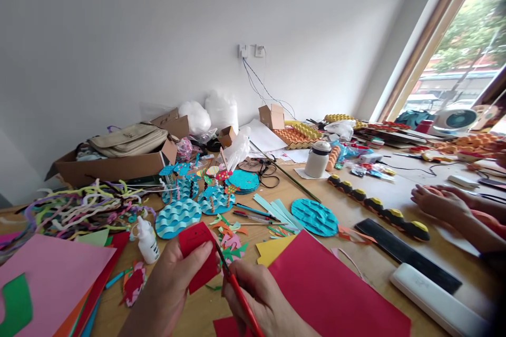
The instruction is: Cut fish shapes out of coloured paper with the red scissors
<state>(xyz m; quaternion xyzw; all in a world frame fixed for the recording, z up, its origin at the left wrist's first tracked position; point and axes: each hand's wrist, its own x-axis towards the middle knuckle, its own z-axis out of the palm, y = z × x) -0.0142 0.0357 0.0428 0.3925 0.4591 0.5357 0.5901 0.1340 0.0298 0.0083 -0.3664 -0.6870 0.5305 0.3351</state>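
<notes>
My left hand point(174, 279) pinches a small piece of red paper point(200, 255) that has faint dark marks near its top. In my right hand point(256, 284) is a pair of scissors with red handles point(242, 297). Their dark blades point(222, 258) lie against the right edge of the red piece; whether they are cutting into it I cannot tell. A large red sheet point(332, 284) lies to the right, partly over a yellow sheet point(272, 248). Paper scraps point(233, 242) in several colours are strewn behind my hands.
To the left are a white glue bottle point(147, 239), a pink sheet point(55, 274) and tangled pipe cleaners point(87, 208). Blue wavy discs point(177, 217) stand behind. A white case point(435, 300) and black strip point(407, 255) lie right. Another person's hands point(443, 205) work at the far right.
</notes>
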